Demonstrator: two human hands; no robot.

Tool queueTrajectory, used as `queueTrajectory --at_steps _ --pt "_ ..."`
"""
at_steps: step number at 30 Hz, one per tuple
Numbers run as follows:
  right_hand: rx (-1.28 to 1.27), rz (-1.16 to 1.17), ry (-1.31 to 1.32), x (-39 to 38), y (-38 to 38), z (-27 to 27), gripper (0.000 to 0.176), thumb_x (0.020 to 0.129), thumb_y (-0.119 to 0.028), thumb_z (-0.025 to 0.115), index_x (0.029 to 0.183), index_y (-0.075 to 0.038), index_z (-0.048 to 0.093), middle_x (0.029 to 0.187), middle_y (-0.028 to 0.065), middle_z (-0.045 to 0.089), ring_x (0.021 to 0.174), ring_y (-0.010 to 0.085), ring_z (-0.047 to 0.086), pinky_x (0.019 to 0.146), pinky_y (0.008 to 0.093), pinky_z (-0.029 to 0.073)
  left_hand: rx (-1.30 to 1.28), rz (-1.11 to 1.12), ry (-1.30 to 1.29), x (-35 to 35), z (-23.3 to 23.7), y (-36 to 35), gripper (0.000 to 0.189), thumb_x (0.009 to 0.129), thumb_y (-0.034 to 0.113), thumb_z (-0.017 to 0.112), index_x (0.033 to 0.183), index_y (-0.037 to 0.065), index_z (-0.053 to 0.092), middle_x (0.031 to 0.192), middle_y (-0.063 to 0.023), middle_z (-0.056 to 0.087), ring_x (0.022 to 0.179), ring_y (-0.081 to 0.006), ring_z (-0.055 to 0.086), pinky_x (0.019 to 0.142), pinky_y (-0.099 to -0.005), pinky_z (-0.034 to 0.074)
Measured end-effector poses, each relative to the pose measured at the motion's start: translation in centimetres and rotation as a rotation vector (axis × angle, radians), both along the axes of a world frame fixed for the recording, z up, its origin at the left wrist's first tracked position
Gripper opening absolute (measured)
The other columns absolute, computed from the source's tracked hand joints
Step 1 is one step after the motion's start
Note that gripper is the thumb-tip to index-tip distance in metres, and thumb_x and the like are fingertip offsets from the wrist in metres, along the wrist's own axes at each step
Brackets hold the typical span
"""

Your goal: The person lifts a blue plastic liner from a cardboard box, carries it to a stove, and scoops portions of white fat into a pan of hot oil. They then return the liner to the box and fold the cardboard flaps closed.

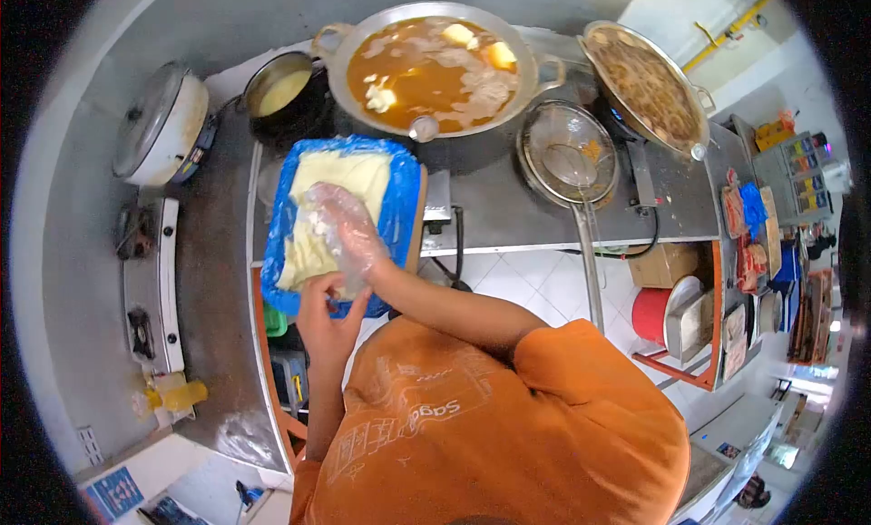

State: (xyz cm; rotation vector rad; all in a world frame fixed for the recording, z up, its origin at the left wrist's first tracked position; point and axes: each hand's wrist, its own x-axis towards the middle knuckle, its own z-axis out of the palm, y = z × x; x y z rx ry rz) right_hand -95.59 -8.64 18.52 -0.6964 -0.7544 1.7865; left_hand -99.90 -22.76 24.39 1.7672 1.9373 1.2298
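Observation:
My right hand (345, 225), in a clear plastic glove with whitish smears, lies stretched out over a pale yellow, butter-like block (358, 169). The block sits in a box lined with blue plastic (404, 198) at the counter's front edge. My left hand (328, 318) is bare and at the box's near side, its thumb and fingers closed on the loose cuff of the plastic glove (349, 284) below my right wrist.
Behind the box, a wide pan (535, 71) holds brown liquid with pale yellow lumps. Left of it stands a dark pot (259, 71); to the right are a strainer (567, 153) with a long handle and a second full pan (644, 80). A rice cooker (172, 130) stands far left.

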Motion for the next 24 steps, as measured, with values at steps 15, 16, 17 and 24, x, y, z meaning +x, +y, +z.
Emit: queueTrajectory --at_steps 15,16,17,24 --pt "-0.012 0.271 0.059 -3.0 -3.3 3.8 0.083 0.099 -0.074 0.024 0.161 -0.017 0.028 0.168 0.0032 0.02 0.154 0.0252 0.015 0.124 0.0406 0.002 0.092 -0.147 -0.193 -4.2 -0.7 -2.9 0.01 0.082 0.001 0.075 0.09 0.005 0.071 0.087 -0.0083 0.071 0.078 -0.0269 0.068 0.068 -0.0355 0.054" --pt "-0.03 0.287 0.054 -2.8 -3.3 4.1 0.085 0.098 -0.075 0.024 0.161 -0.017 0.027 0.169 0.0034 0.019 0.154 0.0254 0.014 0.124 0.0412 0.002 0.087 -0.152 -0.201 -4.2 -0.9 -2.8 0.009 0.083 0.002 0.075 0.09 0.006 0.072 0.087 -0.0078 0.071 0.078 -0.0266 0.068 0.067 -0.0354 0.054" --pt "-0.048 0.311 0.05 -2.9 -3.3 4.0 0.087 0.097 -0.077 0.024 0.161 -0.017 0.027 0.169 0.0037 0.018 0.154 0.0256 0.014 0.124 0.0418 0.002 0.083 -0.15 -0.207 -4.3 -1.1 -2.7 0.009 0.083 0.003 0.075 0.09 0.006 0.072 0.087 -0.0072 0.071 0.079 -0.0262 0.068 0.067 -0.0354 0.054" --pt "-0.109 0.243 -0.205 -3.5 -2.7 -5.5 0.046 0.104 -0.031 0.054 0.14 -0.002 0.054 0.138 0.0143 0.057 0.123 0.0264 0.056 0.104 0.0382 0.046 0.051 0.173 -0.191 -8.1 -3.5 1.8 0.009 0.086 0.015 0.074 0.09 0.008 0.071 0.086 -0.009 0.07 0.076 -0.0267 0.068 0.065 -0.0361 0.053"
